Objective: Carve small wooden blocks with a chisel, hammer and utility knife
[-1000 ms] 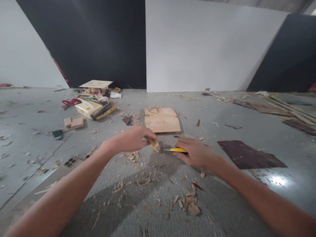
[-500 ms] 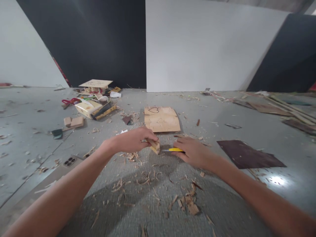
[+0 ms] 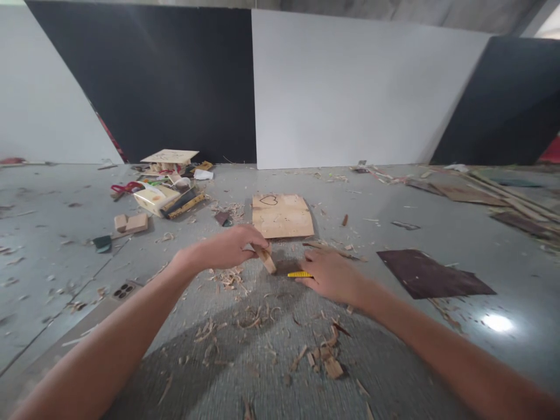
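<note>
Near the middle of the view, my left hand (image 3: 238,246) is closed on a small wooden block (image 3: 265,259), its lower end tilted down toward the floor. My right hand (image 3: 328,273) is wrapped round a yellow utility knife (image 3: 300,274), whose front end points left at the block. A gap separates the knife from the wood, and no blade can be made out now. Just beyond both hands lies a flat wooden board (image 3: 283,217) with a heart drawn in its upper left part. Curled shavings (image 3: 230,279) are scattered under my left hand.
Dark brown sandpaper-like sheet (image 3: 433,274) lies at right. A phone (image 3: 118,297) is partly behind my left forearm. Wooden blocks (image 3: 131,223), a yellowish box (image 3: 157,199) and red-handled scissors (image 3: 126,187) sit at left. Black and white panels (image 3: 367,87) stand behind; wood strips (image 3: 520,198) lie far right.
The knife has drawn away from the block, and its visible blade no longer shows. The block is tilted differently, more steeply downward. The view has shifted slightly.
</note>
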Demonstrator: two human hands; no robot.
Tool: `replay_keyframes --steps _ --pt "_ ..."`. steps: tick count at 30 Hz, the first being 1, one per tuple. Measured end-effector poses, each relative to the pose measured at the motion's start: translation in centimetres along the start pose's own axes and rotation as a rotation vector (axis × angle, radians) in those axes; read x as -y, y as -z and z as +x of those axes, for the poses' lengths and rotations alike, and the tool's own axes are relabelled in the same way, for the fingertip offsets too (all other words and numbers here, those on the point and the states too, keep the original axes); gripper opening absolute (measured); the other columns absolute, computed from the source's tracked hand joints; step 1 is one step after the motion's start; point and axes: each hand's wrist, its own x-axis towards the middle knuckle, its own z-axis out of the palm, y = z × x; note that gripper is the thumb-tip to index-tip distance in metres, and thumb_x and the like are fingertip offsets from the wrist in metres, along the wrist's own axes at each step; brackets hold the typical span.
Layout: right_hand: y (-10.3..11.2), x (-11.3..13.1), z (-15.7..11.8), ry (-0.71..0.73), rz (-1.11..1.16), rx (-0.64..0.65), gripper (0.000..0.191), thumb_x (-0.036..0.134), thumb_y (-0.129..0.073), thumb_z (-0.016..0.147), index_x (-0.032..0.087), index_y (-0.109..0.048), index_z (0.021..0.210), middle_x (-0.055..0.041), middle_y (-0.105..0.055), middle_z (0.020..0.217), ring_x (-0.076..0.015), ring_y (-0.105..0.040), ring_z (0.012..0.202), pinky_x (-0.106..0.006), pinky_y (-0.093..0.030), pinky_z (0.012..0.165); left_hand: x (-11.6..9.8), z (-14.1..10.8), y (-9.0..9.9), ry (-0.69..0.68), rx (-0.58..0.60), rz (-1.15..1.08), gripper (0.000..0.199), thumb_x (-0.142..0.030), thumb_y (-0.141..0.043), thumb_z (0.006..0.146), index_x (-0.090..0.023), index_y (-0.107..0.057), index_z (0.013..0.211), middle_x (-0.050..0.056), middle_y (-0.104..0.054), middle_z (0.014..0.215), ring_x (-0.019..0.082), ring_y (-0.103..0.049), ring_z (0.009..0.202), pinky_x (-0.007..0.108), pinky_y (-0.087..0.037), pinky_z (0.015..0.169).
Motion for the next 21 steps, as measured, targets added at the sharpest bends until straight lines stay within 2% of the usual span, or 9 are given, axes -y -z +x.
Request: replay_keyframes --steps 4,9,11,14,16,18,21 --pt "-0.3 -0.3 0.0 0.014 0.069 0.019 0.028 0.041 -0.054 0.089 0.016 -0.066 0.091 -0.0099 -0.063 0.088 -0.0249 -0.059 0.085 -0.035 -0.042 0.071 -0.3 -0.1 0.3 0.027 0.009 0.037 0.025 -0.019 -0.050 0.085 -0.025 -0.066 0.104 0.003 -0.068 0.106 0.017 -0.056 0.104 0.029 -0.040 0.090" --pt "0.3 -1.9 -0.1 0.007 0.246 0.125 0.026 0.044 -0.057 0.085 0.019 -0.065 0.081 -0.0062 -0.065 0.082 -0.0211 -0.060 0.078 -0.030 -0.040 0.064 -0.3 -0.4 0.5 0.214 0.002 0.128 0.029 -0.032 -0.045 0.089 -0.023 -0.061 0.112 0.006 -0.068 0.103 0.019 -0.062 0.086 0.026 -0.041 0.068" --pt "0.8 -3.0 -0.3 -0.075 0.315 0.143 0.026 0.044 -0.056 0.085 0.020 -0.065 0.087 -0.0075 -0.066 0.086 -0.0207 -0.060 0.076 -0.029 -0.039 0.061 -0.1 -0.6 0.4 0.280 -0.023 0.137 0.039 -0.037 -0.044 0.089 -0.023 -0.054 0.124 0.007 -0.067 0.103 0.019 -0.062 0.082 0.026 -0.040 0.065" --pt "1.6 -5.2 -0.8 -0.237 0.430 0.183 0.034 0.052 -0.052 0.084 0.020 -0.063 0.091 -0.0069 -0.067 0.083 -0.0188 -0.058 0.067 -0.027 -0.037 0.055 0.4 -0.5 0.1 0.290 0.004 0.053 0.052 -0.040 -0.046 0.087 -0.021 -0.042 0.135 0.009 -0.064 0.107 0.019 -0.061 0.084 0.025 -0.042 0.068" --pt "1.8 -6.6 -1.2 -0.305 0.510 0.181 0.039 0.055 -0.043 0.088 0.021 -0.061 0.092 -0.0057 -0.066 0.080 -0.0175 -0.058 0.066 -0.027 -0.036 0.055 0.7 -0.3 -0.1 0.286 0.050 -0.045 0.046 -0.044 -0.043 0.088 -0.020 -0.049 0.127 0.009 -0.063 0.102 0.018 -0.061 0.082 0.024 -0.043 0.067" --pt "1.6 -7.7 -1.4 -0.371 0.493 0.149 0.040 0.054 -0.036 0.090 0.021 -0.059 0.091 -0.0051 -0.065 0.077 -0.0170 -0.057 0.065 -0.026 -0.036 0.055 0.9 0.0 -0.3 0.301 0.070 -0.142 0.039 -0.048 -0.037 0.090 -0.019 -0.057 0.110 0.007 -0.064 0.091 0.017 -0.061 0.073 0.024 -0.044 0.062" --pt "0.3 -8.7 -1.6 -0.406 0.421 0.216 0.031 0.048 -0.043 0.087 0.021 -0.057 0.086 -0.0036 -0.063 0.071 -0.0164 -0.055 0.060 -0.026 -0.035 0.052 0.8 0.4 -0.8 0.348 0.072 -0.306 0.041 -0.052 -0.032 0.092 -0.019 -0.056 0.097 0.005 -0.062 0.077 0.014 -0.060 0.059 0.023 -0.043 0.051"
